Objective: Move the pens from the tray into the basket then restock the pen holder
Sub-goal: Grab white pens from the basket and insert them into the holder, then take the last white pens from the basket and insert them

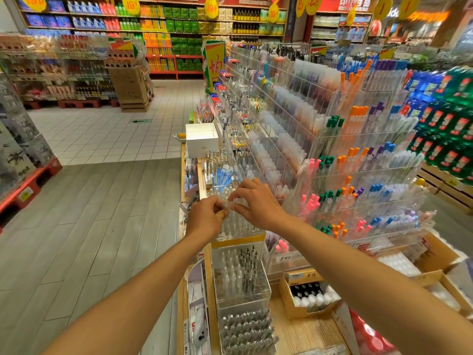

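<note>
Clear pens [236,221] stand upright in a clear pen holder [239,233] at the aisle-side edge of the display stand. Both hands meet just above them. Left hand [204,217] has fingers curled, pinching pen tops; right hand [257,201] pinches the same cluster with thumb and forefinger. A 2nd clear bin [243,290] of dark and clear pens sits just nearer the person. A white box [202,139] sits farther along that edge. Tiered acrylic racks [358,162] of coloured pens rise on the right. Pens blurred; count unclear.

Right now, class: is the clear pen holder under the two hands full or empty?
Well stocked: clear pens stand upright in rows in the pen holder. Whether every slot is filled cannot be told.
</note>
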`<action>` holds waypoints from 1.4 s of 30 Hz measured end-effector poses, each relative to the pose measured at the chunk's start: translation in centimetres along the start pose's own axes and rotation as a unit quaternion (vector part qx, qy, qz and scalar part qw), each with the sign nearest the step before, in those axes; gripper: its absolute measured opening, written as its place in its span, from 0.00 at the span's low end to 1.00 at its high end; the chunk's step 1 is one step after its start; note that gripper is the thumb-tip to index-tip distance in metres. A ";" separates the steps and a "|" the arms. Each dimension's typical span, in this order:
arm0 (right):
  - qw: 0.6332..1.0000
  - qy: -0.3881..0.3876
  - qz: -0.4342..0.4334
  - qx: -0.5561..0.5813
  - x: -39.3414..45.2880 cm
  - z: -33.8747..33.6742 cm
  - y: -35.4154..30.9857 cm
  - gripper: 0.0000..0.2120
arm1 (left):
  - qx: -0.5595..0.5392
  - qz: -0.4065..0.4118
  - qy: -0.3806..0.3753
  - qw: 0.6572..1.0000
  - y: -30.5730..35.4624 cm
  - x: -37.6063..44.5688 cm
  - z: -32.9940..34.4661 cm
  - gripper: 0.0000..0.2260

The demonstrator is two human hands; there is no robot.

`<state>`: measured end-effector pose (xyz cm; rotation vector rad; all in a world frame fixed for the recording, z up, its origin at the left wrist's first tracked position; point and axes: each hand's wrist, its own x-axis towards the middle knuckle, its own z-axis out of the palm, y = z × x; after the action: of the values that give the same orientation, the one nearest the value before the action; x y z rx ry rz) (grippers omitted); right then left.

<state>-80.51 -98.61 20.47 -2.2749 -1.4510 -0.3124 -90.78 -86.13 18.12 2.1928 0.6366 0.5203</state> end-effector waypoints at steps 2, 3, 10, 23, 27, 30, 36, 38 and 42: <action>1.000 0.002 0.007 0.003 0.0 0.0 0.0 0.11 | 0.003 -0.003 -0.006 1.000 -0.2 -0.1 0.1 0.09; 1.000 0.002 0.011 0.010 -0.1 0.0 -0.1 0.11 | 0.007 -0.007 -0.010 1.000 -0.3 -0.2 0.2 0.08; 0.989 0.018 0.040 0.143 -1.2 -0.5 0.3 0.13 | -0.002 -0.061 -0.019 0.998 -1.1 -0.9 0.7 0.01; 0.900 0.100 0.256 0.338 -7.3 -2.8 3.5 0.16 | -0.207 -0.132 -0.065 0.967 0.8 -3.8 0.8 0.06; 0.868 0.112 0.302 0.377 -11.1 -3.5 4.5 0.16 | -0.237 -0.109 -0.101 0.960 2.9 -5.0 2.0 0.08; 0.842 0.123 0.342 0.398 -14.6 -4.4 5.2 0.20 | -0.268 -0.113 -0.133 0.947 4.6 -6.4 3.5 0.09; 0.792 0.134 0.418 0.424 -23.0 -6.2 6.0 0.20 | -0.314 -0.156 -0.196 0.916 7.7 -10.0 8.1 0.09; 0.776 0.131 0.441 0.430 -26.1 -6.6 6.2 0.20 | -0.308 -0.160 -0.216 0.913 8.6 -11.5 10.0 0.10; 0.737 0.153 0.491 0.438 -32.2 -7.6 6.8 0.24 | -0.296 -0.160 -0.251 0.908 11.0 -14.7 13.8 0.14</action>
<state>-87.92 -130.60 12.68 -1.7041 -0.0004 0.2823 -91.87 -108.95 15.82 1.5107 0.4601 -0.0417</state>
